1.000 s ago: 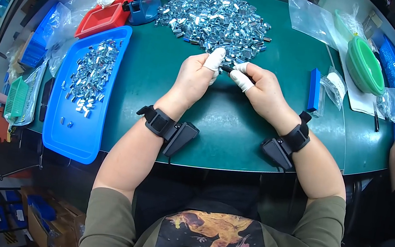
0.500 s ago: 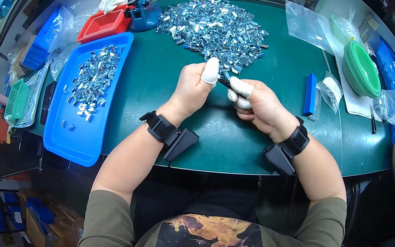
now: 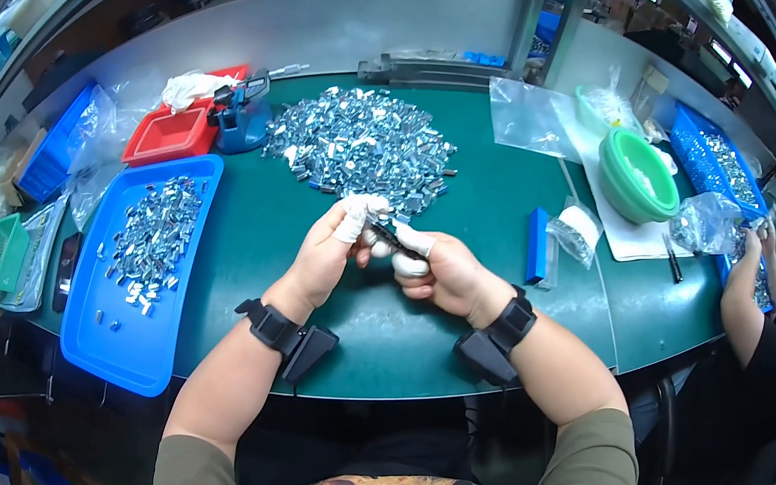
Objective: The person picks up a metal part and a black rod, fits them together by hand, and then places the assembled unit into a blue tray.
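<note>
My left hand [image 3: 321, 251] and my right hand [image 3: 448, 276] meet just in front of a large pile of small shiny metal pieces [image 3: 362, 145]. White covers sit on the fingertips of both hands. Closed round a slim black pen-like tool [image 3: 392, 237], my right hand angles it toward the left fingers. My left hand is pinched at the tool's far end; what lies between its fingertips is too hidden to make out. At the left, a blue tray [image 3: 118, 344] carries more loose metal pieces [image 3: 156, 235].
Behind the blue tray are a red tray [image 3: 168, 134] and a blue-based device [image 3: 243, 126]. On the right lie a blue bar [image 3: 536, 246], plastic bags [image 3: 576, 231], green bowls [image 3: 637, 176] and a black pen [image 3: 673, 261]. A co-worker's arm [image 3: 745, 303] reaches a blue basket [image 3: 717, 160].
The view has tilted up and turned right, bringing more of the co-worker into sight. My left thumb, upright before, now bends over toward the tool. My right hand still grips it.
</note>
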Demonstrator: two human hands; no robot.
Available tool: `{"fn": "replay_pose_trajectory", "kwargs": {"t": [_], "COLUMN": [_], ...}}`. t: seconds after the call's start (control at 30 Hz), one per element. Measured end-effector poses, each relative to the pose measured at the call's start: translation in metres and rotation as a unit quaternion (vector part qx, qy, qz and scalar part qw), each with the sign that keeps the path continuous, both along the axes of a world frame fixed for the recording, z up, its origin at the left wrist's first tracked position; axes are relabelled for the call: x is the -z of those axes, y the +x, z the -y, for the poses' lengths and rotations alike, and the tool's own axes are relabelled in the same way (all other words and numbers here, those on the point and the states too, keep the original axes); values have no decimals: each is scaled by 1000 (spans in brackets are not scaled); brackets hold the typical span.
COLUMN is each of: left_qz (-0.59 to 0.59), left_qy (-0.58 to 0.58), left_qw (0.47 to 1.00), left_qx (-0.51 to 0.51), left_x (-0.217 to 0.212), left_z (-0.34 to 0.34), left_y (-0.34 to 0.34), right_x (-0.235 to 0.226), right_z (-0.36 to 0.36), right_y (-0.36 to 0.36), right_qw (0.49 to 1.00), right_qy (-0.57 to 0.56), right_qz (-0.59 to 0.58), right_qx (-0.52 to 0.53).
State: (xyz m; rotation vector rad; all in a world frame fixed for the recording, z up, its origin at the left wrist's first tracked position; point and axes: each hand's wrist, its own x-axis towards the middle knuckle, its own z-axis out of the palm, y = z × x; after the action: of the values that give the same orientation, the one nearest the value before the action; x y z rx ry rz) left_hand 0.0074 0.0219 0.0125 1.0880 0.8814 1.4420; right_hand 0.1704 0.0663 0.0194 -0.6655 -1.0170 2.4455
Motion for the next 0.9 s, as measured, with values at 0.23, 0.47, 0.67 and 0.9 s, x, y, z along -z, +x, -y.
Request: {"fn": "replay_pose_trajectory", "kwargs": {"t": [0.23,0.47,0.67,0.9], "left_qz": [-15,16,-20,72], "left_qy": [23,26,22,-17], "left_qw": [999,999,997,996], "left_qx": [29,-45,-68,-58], "left_x": [3,10,9,-4], "left_z": [-5,-5,-5,-4], "left_y": [-8,-2,-4,-1], "right_x": [3,1,15,14], "right_z": [-2,7,7,-4], "right_y": [1,-6,-11,-11], "right_qw": [997,959,908,867], "right_qy": [69,264,393,445], "right_qz": [4,87,88,121], "right_qx": [-26,50,119,191]}}
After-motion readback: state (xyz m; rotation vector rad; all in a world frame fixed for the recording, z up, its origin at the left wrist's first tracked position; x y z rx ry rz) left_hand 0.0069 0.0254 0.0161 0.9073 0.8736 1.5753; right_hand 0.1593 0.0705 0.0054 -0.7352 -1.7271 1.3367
